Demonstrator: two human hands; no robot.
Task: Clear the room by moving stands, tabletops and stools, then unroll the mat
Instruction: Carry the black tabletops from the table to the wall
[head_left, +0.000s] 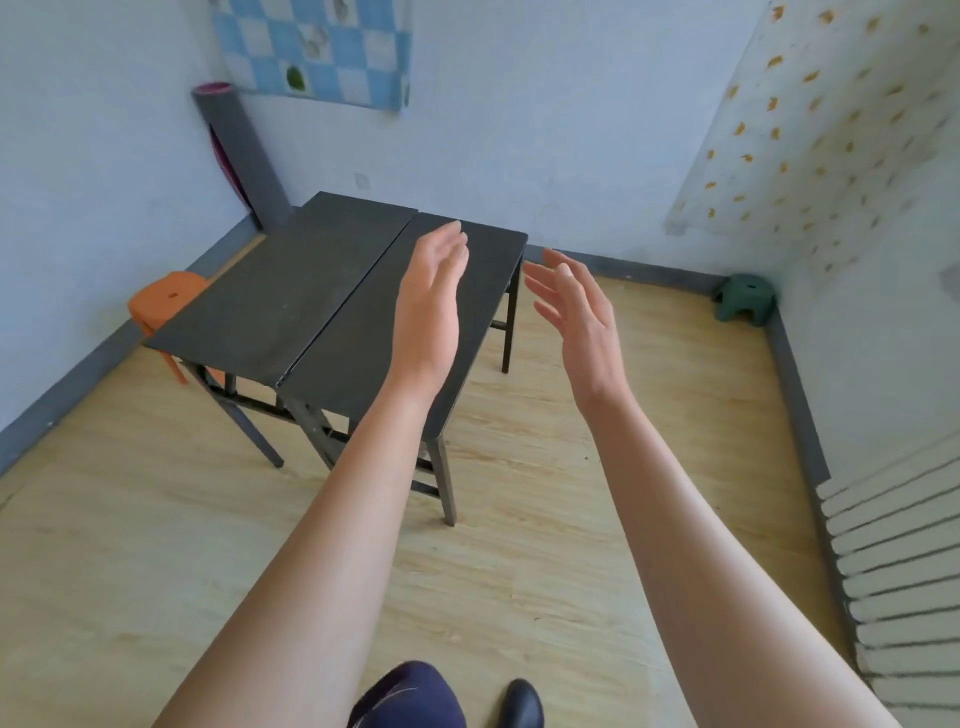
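Observation:
Two dark tabletops lie side by side on black metal stands (447, 483) near the far left corner: the left tabletop (270, 301) and the right tabletop (358, 338). My left hand (434, 306) is stretched out above the right tabletop, fingers straight, holding nothing. My right hand (574, 317) is raised beyond that tabletop's right edge, fingers spread and empty. A rolled grey mat (241, 156) with a pink inside leans upright in the corner. An orange stool (166, 301) stands partly under the left tabletop. A green stool (745, 299) sits in the far right corner.
Light wooden floor (571, 467) stretches between me and the tables. A white ribbed radiator (898, 561) runs along the right wall. A blue checked cloth (311, 47) hangs on the back wall. My dark shoe (522, 704) shows at the bottom.

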